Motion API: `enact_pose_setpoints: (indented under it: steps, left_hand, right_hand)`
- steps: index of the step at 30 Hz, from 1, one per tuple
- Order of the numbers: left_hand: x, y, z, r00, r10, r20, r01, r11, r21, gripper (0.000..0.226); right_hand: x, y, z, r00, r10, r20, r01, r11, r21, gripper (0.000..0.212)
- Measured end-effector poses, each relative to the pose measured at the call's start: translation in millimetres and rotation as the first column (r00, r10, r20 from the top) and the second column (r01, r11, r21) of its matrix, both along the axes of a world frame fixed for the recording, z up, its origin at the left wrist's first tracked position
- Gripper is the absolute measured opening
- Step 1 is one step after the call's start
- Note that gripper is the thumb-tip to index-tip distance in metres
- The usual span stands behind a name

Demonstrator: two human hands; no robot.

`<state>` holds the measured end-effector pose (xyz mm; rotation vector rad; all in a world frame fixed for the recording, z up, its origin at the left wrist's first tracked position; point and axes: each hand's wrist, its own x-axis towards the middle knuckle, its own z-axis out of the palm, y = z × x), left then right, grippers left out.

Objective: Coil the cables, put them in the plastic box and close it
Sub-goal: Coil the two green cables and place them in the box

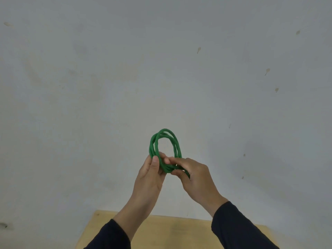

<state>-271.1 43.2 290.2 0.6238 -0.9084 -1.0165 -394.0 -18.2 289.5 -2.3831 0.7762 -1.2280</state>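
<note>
green cable (156, 144) coil upright, long axis vert, above both hands | L hand (150, 174) fingers pinch lower-left strands | R hand (195, 174) fingers closed on bottom strands | box not in view

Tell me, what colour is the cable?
Green: the coiled cable shows clearly in the head view.

Pale grey-white wall (107, 78) fills nearly whole frame, evenly lit, soft and dim. Small tan smears (267, 71) scattered across right side of frame; one more smear upper left. Dark scuff (4, 225) at lower left edge. Light wooden bench (161, 230) at bottom centre, far edge against wall, surface plain yellowish wood with faint grey smudge.
</note>
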Motion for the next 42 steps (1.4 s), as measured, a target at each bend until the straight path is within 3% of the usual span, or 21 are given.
enact_pose_setpoints:
  steps: [3,5,8,10,14,22,26,31,34,37,42]
  left_hand:
    - [19.7,-3.1,0.4,0.999,-0.001,-0.033,0.007,0.983,0.183,0.042]
    - [35.8,-6.7,3.6,0.978,0.072,0.197,-0.129,0.947,0.293,0.042]
    - [50.1,-12.3,5.2,0.825,0.094,0.557,-0.307,0.903,0.302,0.037]
    - [49.2,-14.9,3.5,0.788,0.136,0.601,-0.352,0.899,0.258,0.036]
    - [39.3,-19.5,-0.8,0.837,0.285,0.467,-0.432,0.868,0.245,0.036]
    - [27.7,-20.5,0.3,0.767,0.440,0.467,-0.553,0.822,0.134,0.033]
    - [25.7,-20.8,-2.0,0.683,0.494,0.538,-0.608,0.792,0.044,0.032]
    - [31.1,-24.3,-9.9,0.587,0.534,0.609,-0.651,0.758,-0.037,0.031]
    - [30.4,-24.1,-13.1,0.608,0.534,0.588,-0.645,0.764,-0.027,0.030]
    - [26.1,-23.1,-14.2,0.623,0.513,0.590,-0.623,0.782,-0.022,0.030]
    - [24.7,-23.8,-15.4,0.665,0.473,0.577,-0.595,0.803,0.027,0.030]
  right_hand:
    - [-12.1,-9.1,2.9,0.972,-0.005,-0.234,-0.025,0.992,-0.127,0.016]
    - [-17.5,-14.6,4.8,0.914,-0.010,-0.405,-0.074,0.979,-0.192,0.014]
    - [-18.0,-16.8,3.2,0.836,-0.024,-0.548,-0.122,0.965,-0.230,0.016]
    - [-18.2,-16.8,1.3,0.863,0.008,-0.506,-0.130,0.970,-0.207,0.022]
    - [-16.0,-10.5,-2.6,0.989,0.048,-0.139,-0.055,0.997,-0.050,0.030]
    - [-0.5,0.5,-10.6,0.970,-0.192,0.146,0.212,0.968,-0.137,0.020]
    - [3.4,-0.1,-10.9,0.956,-0.261,0.136,0.276,0.955,-0.110,0.018]
    - [1.9,-4.0,0.7,0.941,-0.336,-0.046,0.336,0.942,-0.003,0.004]
    - [2.7,-3.8,5.9,0.955,-0.297,0.013,0.288,0.937,0.197,0.003]
    - [4.4,-6.5,7.4,0.953,-0.297,0.056,0.268,0.916,0.299,0.007]
    - [5.4,-8.9,10.8,0.937,-0.328,0.121,0.285,0.918,0.277,0.007]
